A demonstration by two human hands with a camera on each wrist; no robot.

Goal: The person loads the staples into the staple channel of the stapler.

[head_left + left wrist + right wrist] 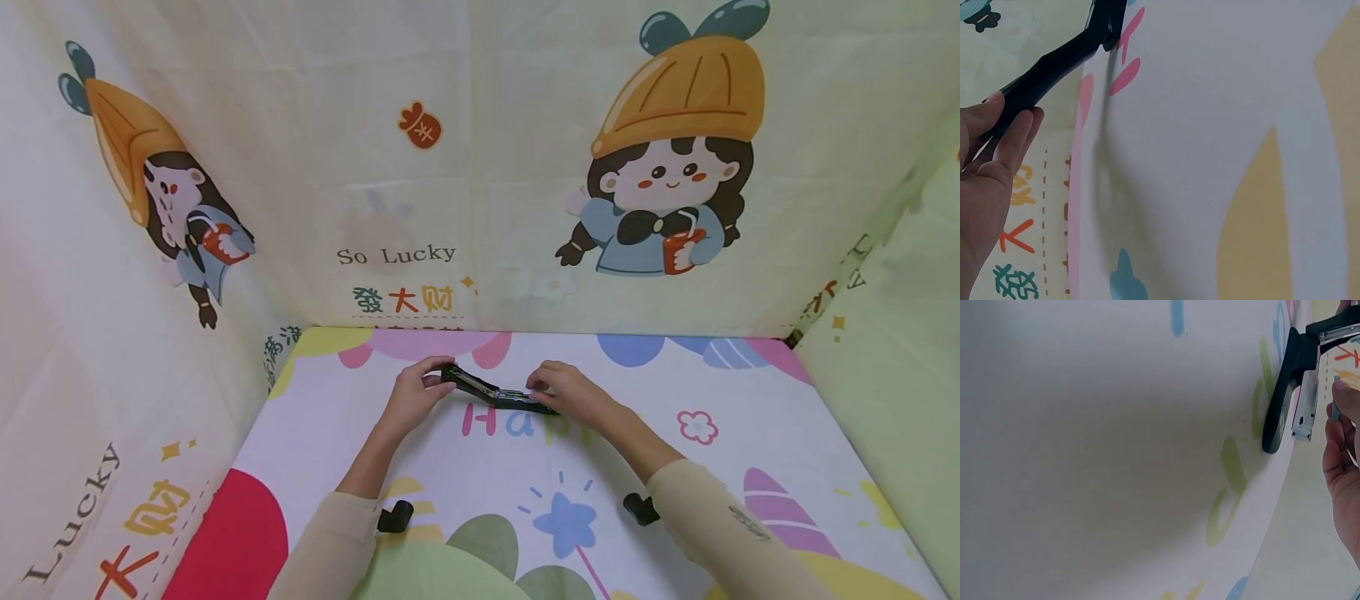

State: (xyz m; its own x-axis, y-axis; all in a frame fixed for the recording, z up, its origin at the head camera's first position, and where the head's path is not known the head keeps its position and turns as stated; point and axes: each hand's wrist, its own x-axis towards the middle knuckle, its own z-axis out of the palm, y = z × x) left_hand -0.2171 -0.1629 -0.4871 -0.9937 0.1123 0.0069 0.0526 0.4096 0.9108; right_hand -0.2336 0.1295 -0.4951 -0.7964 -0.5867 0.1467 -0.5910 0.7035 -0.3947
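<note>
One printed tabletop (322,425). Left hand (415,396) pinching one end of the black stapler (472,385), which sits spread open by the coloured lettering. Right hand (573,396) pinching a small grey strip (1335,413) just beside the stapler's metal rail (1305,407).

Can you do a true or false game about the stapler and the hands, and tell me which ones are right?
1. The black stapler is folded shut. False: it is opened out in a wide bend.
2. The left hand grips one end of the stapler. True.
3. The right hand holds a small grey strip in its fingers. True.
4. The person's sleeves are bright red. False: they are light beige.
5. The star printed on the table is blue. True.
6. The right hand lies flat on the star. False: it is up by the stapler, away from the star.
</note>
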